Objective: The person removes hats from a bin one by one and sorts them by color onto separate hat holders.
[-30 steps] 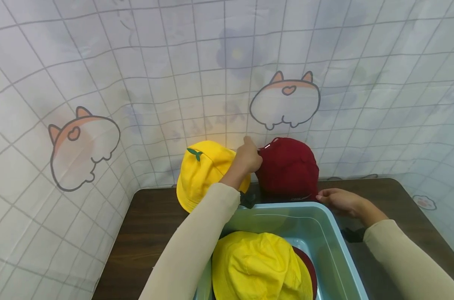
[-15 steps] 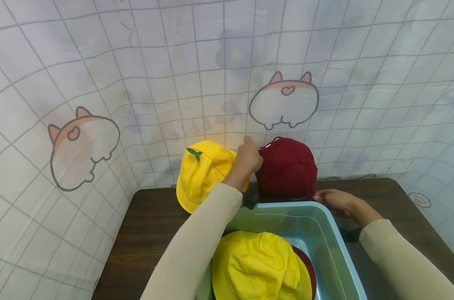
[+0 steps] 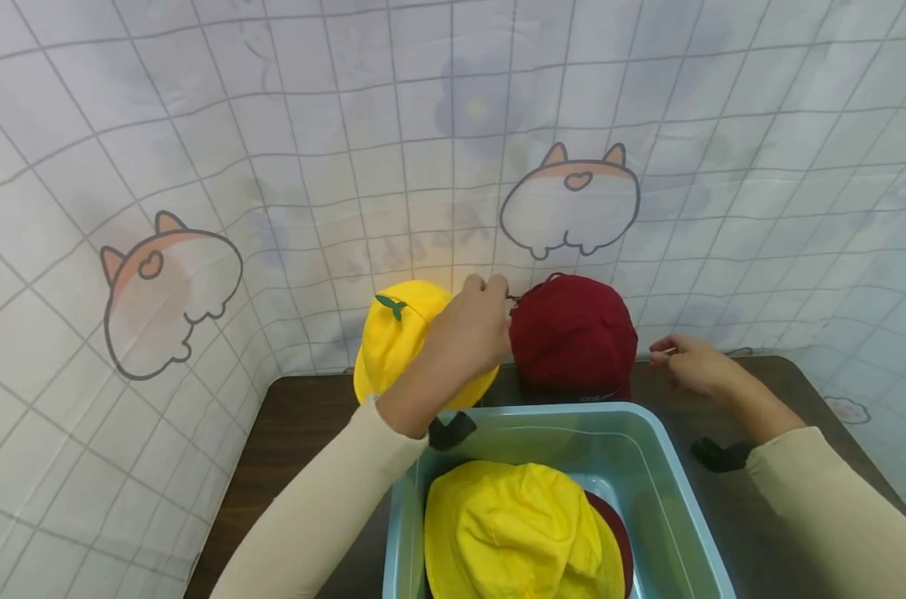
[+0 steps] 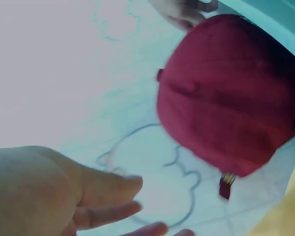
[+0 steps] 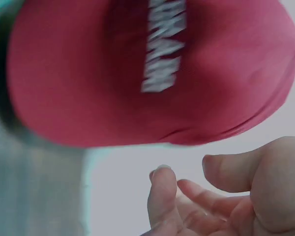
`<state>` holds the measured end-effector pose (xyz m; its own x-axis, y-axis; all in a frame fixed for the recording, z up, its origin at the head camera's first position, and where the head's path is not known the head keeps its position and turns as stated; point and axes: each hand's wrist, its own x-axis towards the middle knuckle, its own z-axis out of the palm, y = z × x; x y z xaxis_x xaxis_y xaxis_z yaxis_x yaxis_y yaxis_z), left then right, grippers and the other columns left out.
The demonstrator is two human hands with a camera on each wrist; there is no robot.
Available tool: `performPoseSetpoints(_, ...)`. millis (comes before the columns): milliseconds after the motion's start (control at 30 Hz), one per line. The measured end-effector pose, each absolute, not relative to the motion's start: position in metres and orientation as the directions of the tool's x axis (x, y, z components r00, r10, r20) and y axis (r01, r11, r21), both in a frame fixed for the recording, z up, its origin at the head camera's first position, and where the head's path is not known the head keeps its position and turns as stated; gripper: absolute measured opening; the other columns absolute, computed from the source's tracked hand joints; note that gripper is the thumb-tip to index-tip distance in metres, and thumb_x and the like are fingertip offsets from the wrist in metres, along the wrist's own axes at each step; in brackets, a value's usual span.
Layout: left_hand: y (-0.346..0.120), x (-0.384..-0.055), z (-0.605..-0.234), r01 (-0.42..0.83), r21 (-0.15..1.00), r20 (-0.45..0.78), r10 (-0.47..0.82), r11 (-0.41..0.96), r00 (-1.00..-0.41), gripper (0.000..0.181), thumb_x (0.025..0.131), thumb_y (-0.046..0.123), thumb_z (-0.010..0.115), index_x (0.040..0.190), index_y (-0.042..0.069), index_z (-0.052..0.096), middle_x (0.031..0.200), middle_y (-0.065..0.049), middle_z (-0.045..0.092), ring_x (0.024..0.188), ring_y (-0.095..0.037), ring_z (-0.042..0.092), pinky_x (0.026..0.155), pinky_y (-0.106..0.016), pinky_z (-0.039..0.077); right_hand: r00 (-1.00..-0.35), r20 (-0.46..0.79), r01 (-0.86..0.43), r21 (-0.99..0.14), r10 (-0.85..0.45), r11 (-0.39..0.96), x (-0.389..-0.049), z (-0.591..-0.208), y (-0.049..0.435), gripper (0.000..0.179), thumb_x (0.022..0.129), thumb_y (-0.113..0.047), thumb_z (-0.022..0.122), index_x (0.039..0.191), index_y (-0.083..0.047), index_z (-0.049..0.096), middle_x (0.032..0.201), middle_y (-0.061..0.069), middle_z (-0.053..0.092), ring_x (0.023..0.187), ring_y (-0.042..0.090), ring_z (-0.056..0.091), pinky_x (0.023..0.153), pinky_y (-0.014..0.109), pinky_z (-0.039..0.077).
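Dark red cloth baseball cap (image 3: 572,337) between the left hand (image 3: 463,333) and right hand (image 3: 695,366): white block letters (image 5: 163,46) on its front, too blurred to read.
Creased white grid-patterned backdrop (image 3: 393,125) above the left hand: faint lettering (image 3: 441,241), illegible.

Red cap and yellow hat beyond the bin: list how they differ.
The red cap is dark, the yellow hat bright. The red cap bears white lettering; the yellow hat, a green sprout. In the head view, the left hand hides part of the yellow hat, little if any of the red cap. Both sit beyond the bin.
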<state>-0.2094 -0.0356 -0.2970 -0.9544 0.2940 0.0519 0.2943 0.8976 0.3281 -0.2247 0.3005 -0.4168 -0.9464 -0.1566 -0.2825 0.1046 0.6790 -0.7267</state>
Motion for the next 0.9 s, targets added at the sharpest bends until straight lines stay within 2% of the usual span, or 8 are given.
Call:
performPoseSetpoints(67,-0.052,-0.197,-0.296,0.310,0.317,0.051,0.311,0.896,-0.949,0.039,0.102,0.027,0.062,0.137,0.013,0.052,0.125,-0.009,0.055,0.095,-0.020,0.059,0.080,-0.037,0.057,-0.959,-0.244,0.072,-0.707,-0.147,0.704,-0.222,-0.401,0.294,0.052,0.111,-0.032,0.042,0.146,0.006,0.037,0.138,0.033,0.052,0.099,0.032,0.064,0.084,0.046,0.059)
performPoseSetpoints(200,-0.088,-0.175,-0.300,0.313,0.326,0.024,0.323,0.892,-0.946,0.038,0.104,0.035,0.058,0.137,0.015,0.055,0.129,-0.006,0.058,0.098,-0.019,0.059,0.084,-0.039,0.055,-0.972,-0.183,0.013,-0.666,-0.146,0.746,-0.214,-0.373,0.279,0.055,0.109,-0.037,0.045,0.147,0.002,0.037,0.138,0.032,0.054,0.093,0.027,0.068,0.082,0.047,0.059)
performPoseSetpoints(333,-0.121,-0.155,-0.309,0.300,0.335,0.015,0.313,0.893,-0.950,0.038,0.104,0.038,0.059,0.134,0.014,0.057,0.123,-0.005,0.061,0.089,-0.018,0.058,0.075,-0.037,0.052,-0.977,-0.124,-0.068,-0.594,-0.175,0.802,-0.197,-0.347,0.261,0.054,0.107,-0.038,0.051,0.147,-0.002,0.041,0.136,0.031,0.056,0.086,0.023,0.068,0.075,0.044,0.060)
performPoseSetpoints(433,-0.139,-0.142,-0.316,0.270,0.358,0.012,0.285,0.894,-0.958,0.035,0.103,0.037,0.061,0.130,0.014,0.059,0.117,-0.004,0.063,0.089,-0.018,0.060,0.073,-0.037,0.051,-0.973,-0.049,-0.167,-0.534,-0.228,0.829,-0.181,-0.333,0.245,0.050,0.105,-0.035,0.057,0.142,-0.004,0.047,0.129,0.027,0.063,0.083,0.021,0.066,0.069,0.037,0.059)
performPoseSetpoints(567,-0.155,-0.129,-0.327,0.243,0.378,0.007,0.260,0.894,-0.966,0.033,0.103,0.036,0.061,0.128,0.015,0.061,0.117,-0.003,0.064,0.097,-0.018,0.063,0.074,-0.038,0.053,-0.945,0.044,-0.305,-0.480,-0.325,0.823,-0.160,-0.325,0.225,0.045,0.100,-0.030,0.066,0.134,-0.003,0.055,0.110,0.015,0.073,0.077,0.015,0.064,0.063,0.030,0.056)
performPoseSetpoints(667,-0.163,-0.122,-0.339,0.228,0.382,-0.004,0.249,0.895,-0.969,0.034,0.104,0.037,0.060,0.130,0.016,0.060,0.114,-0.002,0.064,0.093,-0.016,0.063,0.069,-0.036,0.052,-0.925,0.052,-0.358,-0.453,-0.376,0.817,-0.145,-0.323,0.209,0.046,0.097,-0.030,0.071,0.133,-0.006,0.057,0.097,0.002,0.073,0.072,0.009,0.060,0.064,0.027,0.054)
performPoseSetpoints(767,-0.169,-0.116,-0.354,0.203,0.398,-0.037,0.236,0.895,-0.971,0.035,0.104,0.039,0.059,0.131,0.017,0.058,0.111,0.000,0.064,0.086,-0.012,0.061,0.064,-0.033,0.049,-0.913,0.027,-0.381,-0.409,-0.406,0.829,-0.131,-0.323,0.196,0.048,0.095,-0.035,0.073,0.136,-0.013,0.058,0.092,-0.007,0.069,0.071,0.006,0.056,0.063,0.024,0.052)
performPoseSetpoints(900,-0.175,-0.109,-0.375,0.155,0.440,-0.077,0.209,0.885,-0.975,0.042,0.106,0.043,0.054,0.137,0.016,0.054,0.106,0.002,0.063,0.079,-0.009,0.056,0.061,-0.032,0.045,-0.894,0.012,-0.424,-0.350,-0.448,0.835,-0.116,-0.328,0.184,0.049,0.094,-0.039,0.073,0.137,-0.020,0.059,0.091,-0.013,0.066,0.071,0.002,0.053,0.062,0.023,0.050)
